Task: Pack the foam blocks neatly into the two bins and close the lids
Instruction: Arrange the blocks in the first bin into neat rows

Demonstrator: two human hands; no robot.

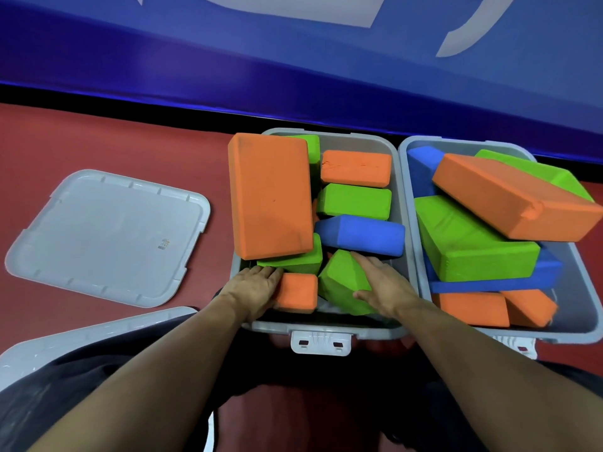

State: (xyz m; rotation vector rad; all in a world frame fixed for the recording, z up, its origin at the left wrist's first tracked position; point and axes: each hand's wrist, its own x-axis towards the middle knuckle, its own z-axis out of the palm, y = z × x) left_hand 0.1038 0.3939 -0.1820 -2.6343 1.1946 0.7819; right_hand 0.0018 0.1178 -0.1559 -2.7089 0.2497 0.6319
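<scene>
Foam blocks: orange [270, 194], green [354, 201], blue [360, 235]. Bins [399, 177]: grey. Lid [107, 236] at 9 o'clock: grey. Floor [114, 138]: red.

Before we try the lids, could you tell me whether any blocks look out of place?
Yes: a large orange block overhangs the left bin's rim, and another orange block lies tilted atop the right bin's pile.
</scene>
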